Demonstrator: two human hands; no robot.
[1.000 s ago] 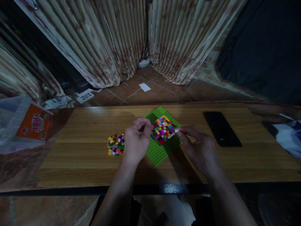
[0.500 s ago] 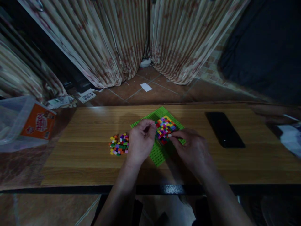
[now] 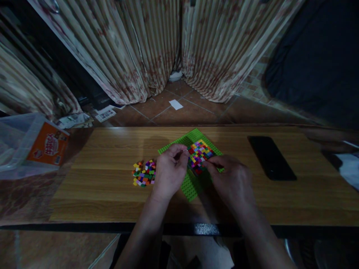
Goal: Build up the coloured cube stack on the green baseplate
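Note:
A green studded baseplate (image 3: 190, 191) lies turned at an angle on the wooden table, with a tight patch of multicoloured small toy bricks (image 3: 201, 152) built on it. Above the plate's left side, my left hand (image 3: 171, 170) is closed in a pinch, a small pale brick showing at its fingertips. My right hand (image 3: 230, 177) has thumb and forefinger pressed together at the patch's lower right edge; what they hold is hidden. Left of my left hand is a loose pile of mixed-colour bricks (image 3: 143, 173), partly covered by it.
A black phone (image 3: 270, 157) rests on the table (image 3: 98, 160) to the right. Beyond the left end stands a clear plastic bin (image 3: 19, 149) with an orange label. Striped curtains (image 3: 157, 48) hang behind, and a white paper (image 3: 176, 104) lies on the tiled floor.
The white brick seen at my right fingertips is now out of sight, those fingers being down against the patch. My left hand keeps its pinch. The whole view has shifted slightly.

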